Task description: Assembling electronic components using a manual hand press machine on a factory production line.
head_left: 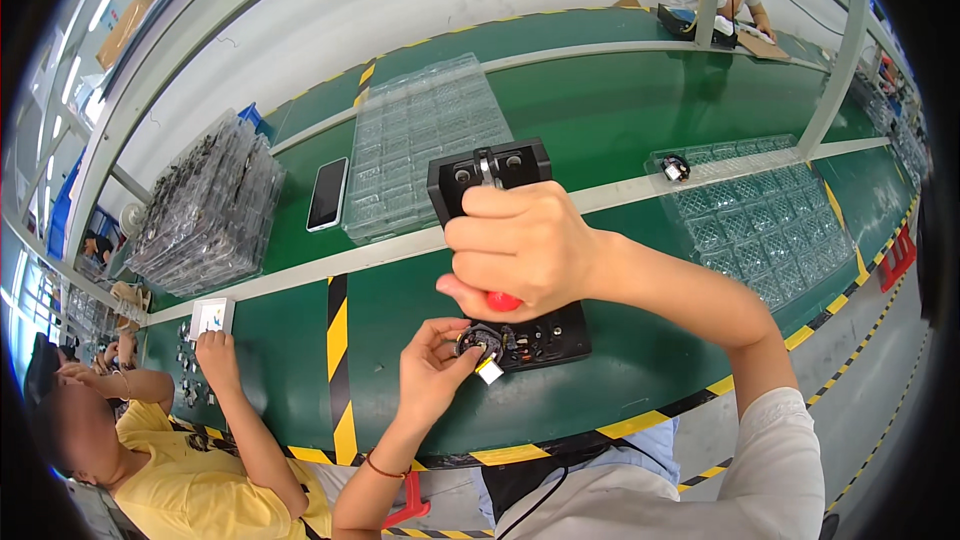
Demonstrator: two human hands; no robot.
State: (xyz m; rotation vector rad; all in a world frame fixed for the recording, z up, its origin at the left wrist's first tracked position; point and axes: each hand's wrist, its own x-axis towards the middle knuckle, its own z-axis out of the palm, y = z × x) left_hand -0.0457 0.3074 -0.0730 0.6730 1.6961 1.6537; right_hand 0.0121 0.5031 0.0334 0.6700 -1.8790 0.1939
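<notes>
Head view: right hand, fingers curled tight and pressed together in a fist around a red handle, smooth and rounded where exposed below the thumb; rest of the grip hidden by the knuckles. Left hand, thumb and fingertips pinching a small wired part, with dark looped cable and a pale, blocky end; positioned at the left front of a black press, overlapping the base edge in sight, contact with it impossible to tell. Press of dark, hard-edged material, with a flat rectangular base and a boxy upper head bearing round metallic details. Beneath, a bench in smooth green, edged and crossed with yellow-and-black striped tape; along it, a straight, pale rail. Beyond the rail, a clear plastic tray, thin, glossy, moulded in square pockets; just beside it, a dark-faced phone, flat with rounded corners. Farther left, a tall stack of transparent trays, ridged and crinkled in look. To the right, another pocketed tray, with a small white-and-black component near its far left corner. Lower left, a co-worker in a yellow top, one hand at a shallow white box.
</notes>
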